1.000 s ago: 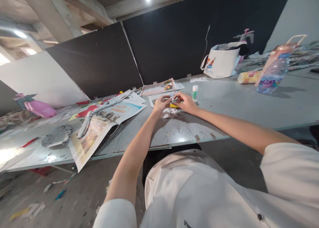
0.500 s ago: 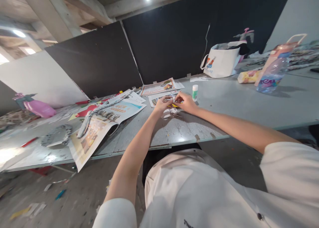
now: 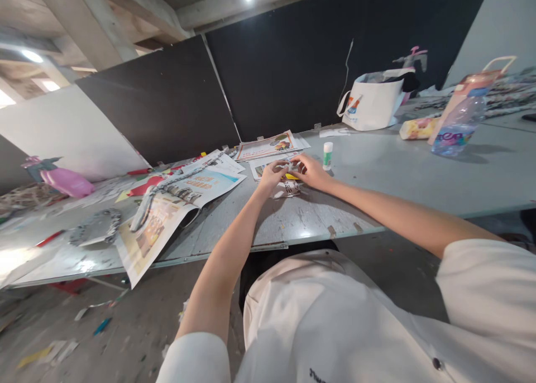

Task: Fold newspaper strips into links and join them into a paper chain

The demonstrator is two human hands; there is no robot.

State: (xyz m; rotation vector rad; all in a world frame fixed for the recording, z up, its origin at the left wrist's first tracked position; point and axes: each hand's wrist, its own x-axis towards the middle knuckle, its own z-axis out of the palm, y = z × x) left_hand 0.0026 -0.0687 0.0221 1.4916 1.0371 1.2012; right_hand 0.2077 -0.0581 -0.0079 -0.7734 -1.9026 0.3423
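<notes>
Close together over the grey table, my left hand and my right hand both have curled fingers pinched on a small piece of printed paper. The paper is white with black marks and a yellow patch, and its lower part hangs below the fingers. Its exact shape is partly covered by my fingers. A glue stick with a white cap and green label stands upright just right of my right hand. Behind my hands lie flat printed sheets.
Left on the table lie an open magazine, a braided paper strip, a braided ring and a pink spray bottle. Right are a white bag, a yellow packet and a water bottle. A black partition stands behind.
My right fingers have shifted slightly up and left on the paper. The piece of paper has turned a little, and the rest is unmoved.
</notes>
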